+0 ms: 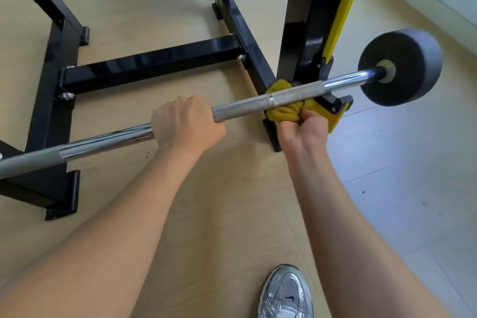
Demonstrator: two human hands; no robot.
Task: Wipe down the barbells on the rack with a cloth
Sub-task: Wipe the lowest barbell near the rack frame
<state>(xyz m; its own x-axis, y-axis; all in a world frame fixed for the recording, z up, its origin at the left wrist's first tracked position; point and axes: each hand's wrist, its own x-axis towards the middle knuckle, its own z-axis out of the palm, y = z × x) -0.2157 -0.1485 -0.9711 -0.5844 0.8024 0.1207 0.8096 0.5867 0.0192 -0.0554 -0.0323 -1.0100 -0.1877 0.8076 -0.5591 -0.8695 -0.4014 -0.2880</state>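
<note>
The black steel rack [144,62] stands on a pale wooden floor [160,2], and 1 barbell [296,93] is laid across it, slanting up from the lower left to the right. At the left the bar's grey sleeve is cut off by the picture's edge. The left hand [185,124] is closed overhand round the bar, where smooth chrome meets the knurled section. Further right, a bunched mustard-yellow cloth [282,111] is seen both above and below the knurled section, touching it. It is clutched from below in the curled fingers of the right hand [304,129], just beside the yellow cradle [322,113] at the foot of the rack's right upright. Beyond that upright, 1 grey disc [410,59] is fixed on the bar's right end. Near the bottom edge, 1 silver shoe [286,294] is planted on the floor.
</note>
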